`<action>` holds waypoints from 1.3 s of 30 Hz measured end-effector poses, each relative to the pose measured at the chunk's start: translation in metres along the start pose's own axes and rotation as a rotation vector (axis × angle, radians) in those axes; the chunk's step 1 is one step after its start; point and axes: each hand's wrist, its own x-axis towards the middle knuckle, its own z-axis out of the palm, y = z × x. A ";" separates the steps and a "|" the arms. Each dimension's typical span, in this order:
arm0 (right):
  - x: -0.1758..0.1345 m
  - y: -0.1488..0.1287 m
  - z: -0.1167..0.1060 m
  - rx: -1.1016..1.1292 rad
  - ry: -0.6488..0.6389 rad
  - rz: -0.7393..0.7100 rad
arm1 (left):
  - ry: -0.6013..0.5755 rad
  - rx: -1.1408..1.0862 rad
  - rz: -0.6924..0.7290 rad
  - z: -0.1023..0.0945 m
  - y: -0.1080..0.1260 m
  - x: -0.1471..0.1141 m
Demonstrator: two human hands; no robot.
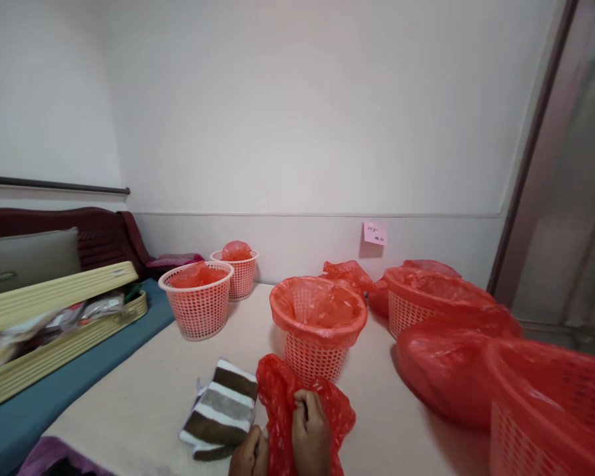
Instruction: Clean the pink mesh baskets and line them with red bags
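Observation:
A crumpled red plastic bag [277, 396] lies bunched on the tabletop in front of me. My right hand [311, 430] is closed, thumb and fingers pinching the bag near its middle. At the bag's left edge my left hand [250, 453] is also closed, gripping its side low in the view. Just left of the bag is a folded striped towel [223, 410] in brown, grey and white. Right behind the bag stands a pink mesh basket [315, 354], lined with a red bag folded over its rim.
Two pink baskets [201, 311] with red plastic inside stand at the back left. On the right are lined baskets [406, 311] and a bulging red bag [446, 377]. A pink note [375, 233] sticks to the wall. Left, a yellow container [64, 337] holds packets.

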 end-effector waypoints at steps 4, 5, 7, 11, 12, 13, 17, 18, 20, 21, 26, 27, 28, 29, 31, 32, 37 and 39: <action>0.006 -0.004 -0.007 0.012 0.079 0.082 | -0.004 -0.031 -0.019 -0.008 0.007 -0.001; 0.008 -0.003 -0.009 0.015 0.105 0.109 | -0.009 -0.039 -0.022 -0.011 0.008 -0.001; 0.011 0.000 -0.015 0.030 0.170 0.143 | -0.027 -0.057 -0.022 -0.015 0.011 -0.002; 0.016 0.009 -0.027 0.052 0.256 0.148 | -0.059 -0.079 -0.011 -0.019 0.017 -0.003; 0.016 0.011 -0.030 0.050 0.259 0.156 | -0.060 -0.079 -0.009 -0.020 0.019 -0.003; 0.017 0.012 -0.033 0.045 0.259 0.167 | -0.061 -0.077 -0.009 -0.020 0.021 -0.003; 0.017 0.015 -0.040 0.033 0.256 0.214 | -0.044 -0.062 -0.017 -0.018 0.026 -0.002; 0.017 0.015 -0.040 0.029 0.249 0.222 | -0.033 -0.058 -0.021 -0.017 0.026 -0.002; 0.017 0.015 -0.041 0.019 0.230 0.234 | -0.003 -0.050 -0.032 -0.015 0.027 -0.001; 0.016 0.015 -0.040 0.013 0.217 0.241 | 0.010 -0.046 -0.039 -0.014 0.028 0.000; 0.013 0.009 -0.029 -0.003 0.104 0.239 | -0.004 -0.033 -0.049 -0.008 0.029 -0.001; 0.013 0.008 -0.026 -0.006 0.068 0.235 | -0.021 -0.032 -0.045 -0.007 0.029 -0.002; 0.012 0.007 -0.023 -0.015 0.024 0.238 | -0.039 -0.030 -0.039 -0.005 0.029 -0.002; 0.011 0.006 -0.020 -0.032 -0.031 0.247 | -0.057 -0.026 -0.033 -0.003 0.029 -0.002; 0.010 0.005 -0.014 -0.083 -0.157 0.262 | -0.088 -0.013 -0.020 0.000 0.027 -0.001; 0.009 0.005 -0.011 -0.107 -0.213 0.259 | -0.100 -0.006 -0.013 0.001 0.026 -0.001; 0.000 0.010 -0.004 -0.134 -0.328 0.202 | -0.131 0.000 0.002 0.000 0.014 0.003; -0.004 0.012 -0.002 -0.140 -0.360 0.186 | -0.102 0.004 -0.009 -0.001 0.011 0.004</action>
